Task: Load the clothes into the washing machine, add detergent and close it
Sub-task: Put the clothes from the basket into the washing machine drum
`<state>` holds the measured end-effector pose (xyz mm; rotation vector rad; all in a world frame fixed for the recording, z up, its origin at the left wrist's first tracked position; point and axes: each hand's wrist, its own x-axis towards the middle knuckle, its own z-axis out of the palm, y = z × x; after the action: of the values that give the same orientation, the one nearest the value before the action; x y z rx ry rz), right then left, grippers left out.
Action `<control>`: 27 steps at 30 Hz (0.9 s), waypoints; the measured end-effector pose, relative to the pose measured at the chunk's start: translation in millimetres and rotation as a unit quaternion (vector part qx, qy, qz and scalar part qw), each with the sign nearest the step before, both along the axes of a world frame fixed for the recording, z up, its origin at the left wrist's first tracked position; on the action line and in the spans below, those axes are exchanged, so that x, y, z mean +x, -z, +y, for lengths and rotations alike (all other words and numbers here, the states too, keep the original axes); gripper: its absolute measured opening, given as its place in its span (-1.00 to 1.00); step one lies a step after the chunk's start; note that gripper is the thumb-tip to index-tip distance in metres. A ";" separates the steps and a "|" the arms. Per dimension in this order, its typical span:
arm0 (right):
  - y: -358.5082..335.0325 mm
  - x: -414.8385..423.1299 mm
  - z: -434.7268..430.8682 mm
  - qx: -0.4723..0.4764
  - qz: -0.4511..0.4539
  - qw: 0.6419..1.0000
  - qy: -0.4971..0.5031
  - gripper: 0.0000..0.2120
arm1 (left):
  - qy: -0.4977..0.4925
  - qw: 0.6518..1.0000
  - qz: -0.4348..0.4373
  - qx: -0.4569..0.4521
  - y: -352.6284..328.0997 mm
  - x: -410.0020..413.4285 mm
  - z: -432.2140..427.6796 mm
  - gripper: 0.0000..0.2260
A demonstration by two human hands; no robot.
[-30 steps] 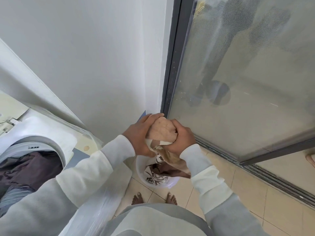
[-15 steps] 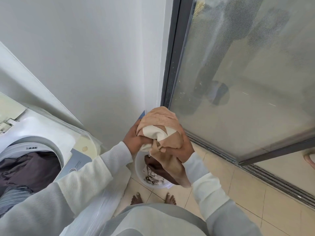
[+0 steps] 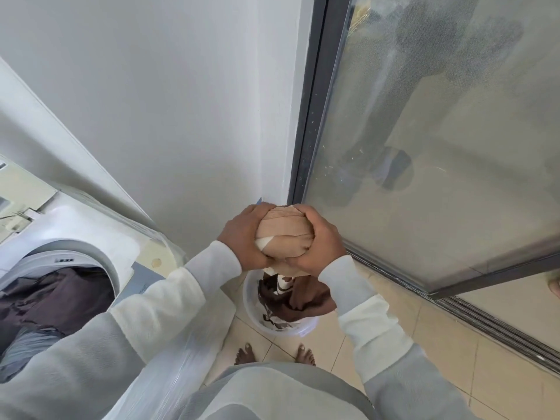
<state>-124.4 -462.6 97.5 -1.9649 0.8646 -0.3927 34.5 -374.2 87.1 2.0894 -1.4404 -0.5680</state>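
- The left hand (image 3: 242, 234) and the right hand (image 3: 321, 242) clasp a balled-up tan cloth bundle (image 3: 283, 234) with a cream patch, one on each side, fingers curled round it. The fingertips on its far side are hidden.
- The tan cloth bundle is held in the air above a round white plastic bucket (image 3: 303, 327) standing on the beige tiled floor (image 3: 454, 359). A tail of cloth hangs below the hands; whether it touches the bucket's contents cannot be told.
- Dark brown and brown-and-white patterned clothes (image 3: 291, 303) lie in the bucket, partly covered by the hands and the right sleeve.
- A white top-loading washing machine (image 3: 75, 228) stands at the left, cut off by the picture's edge. Its round opening shows dark purple-grey clothes (image 3: 60, 295) inside.
- The left sleeve hides most of the machine's grey control panel (image 3: 142, 278), and its lettering is too small to read.
- Clear plastic wrap (image 3: 181, 359) covers the machine's near side.
- Behind the frosted glass sliding door (image 3: 424, 177) only blurred dark shapes show.
- Of the bare feet (image 3: 245, 353) only the toes show.
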 end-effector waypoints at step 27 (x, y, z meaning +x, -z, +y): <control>-31.7 -13.4 -4.9 -0.018 -0.015 0.999 -0.030 -0.14 | -0.062 0.991 0.091 -0.076 -12.9 -4.6 -1.0 -0.13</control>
<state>-137.8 -467.5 129.3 -2.0081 0.7829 -0.4038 30.0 -375.2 100.0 1.9391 -1.2030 -0.5654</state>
